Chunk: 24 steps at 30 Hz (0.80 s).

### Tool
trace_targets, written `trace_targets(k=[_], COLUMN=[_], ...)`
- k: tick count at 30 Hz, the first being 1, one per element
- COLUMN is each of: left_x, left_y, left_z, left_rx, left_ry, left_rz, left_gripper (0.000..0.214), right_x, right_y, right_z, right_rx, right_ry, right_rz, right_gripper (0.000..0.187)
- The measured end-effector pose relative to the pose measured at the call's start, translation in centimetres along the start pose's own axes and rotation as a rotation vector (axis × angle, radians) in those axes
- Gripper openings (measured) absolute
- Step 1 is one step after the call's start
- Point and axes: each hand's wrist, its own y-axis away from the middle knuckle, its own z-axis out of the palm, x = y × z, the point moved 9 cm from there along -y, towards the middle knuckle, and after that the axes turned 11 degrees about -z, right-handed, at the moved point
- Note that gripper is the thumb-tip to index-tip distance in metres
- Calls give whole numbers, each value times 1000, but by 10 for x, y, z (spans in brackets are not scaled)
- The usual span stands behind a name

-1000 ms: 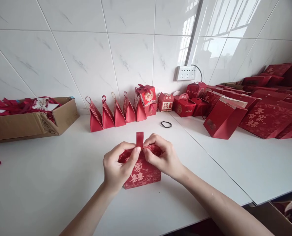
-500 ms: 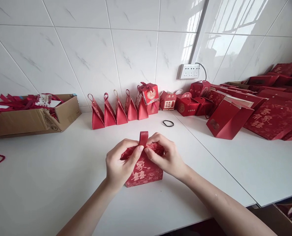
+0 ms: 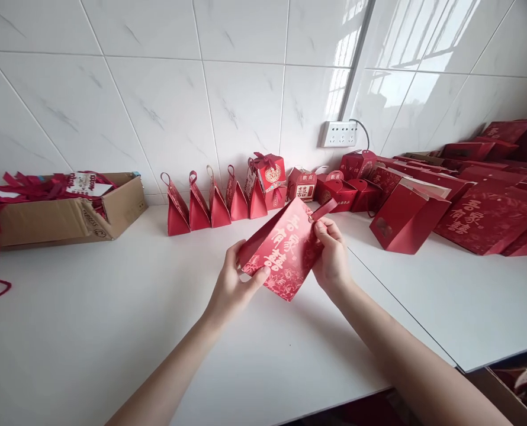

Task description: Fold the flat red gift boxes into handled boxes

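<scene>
A red gift box (image 3: 285,251) with pale characters and a flower print is tilted to the right above the white table. A dark red ribbon loop (image 3: 324,209) sticks out of its top edge. My left hand (image 3: 239,278) grips the lower left side, thumb on the printed face and fingers behind. With thumb and fingers, my right hand (image 3: 333,254) pinches the top right edge beside the ribbon loop. The back of the box is hidden from me.
Several red triangular boxes (image 3: 200,207) with loops stand in a row by the tiled wall. To the left lies a cardboard box (image 3: 37,222) of red ribbons. More red bags (image 3: 472,219) crowd the right side. A power socket (image 3: 338,134) is on the wall.
The gift box has risen off the table and tilted to the right. My left hand has moved from the ribbon at the top to the box's side; my right hand stays near the loop.
</scene>
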Motion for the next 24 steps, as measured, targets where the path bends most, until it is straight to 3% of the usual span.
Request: trace_targets(k=[4,9,13,17,21,24], left_x=[9,27,34,46,48,36], left_y=[4,6,9,20,26,22], left_z=[-14,-18,-17,-15,-14,-6], left_rx=[135,144,110,122,185,187], left_ry=[71,99,106,-24,-138,-234], left_rz=[99,329,449,595,640,575], left_gripper=[84,81,68,68,70,75], right_x=[21,18,19,20,32,42], right_y=[5,3,4,4,10,11], right_z=[11,14,17,16,16,7], right_rx=[-92,-145,-175,-141,-156,-82], right_ry=[-141,-194,-212,-236,-262,-263], right_rz=[208,106,156,199,233,196], right_gripper=[19,25,15,9,12,8])
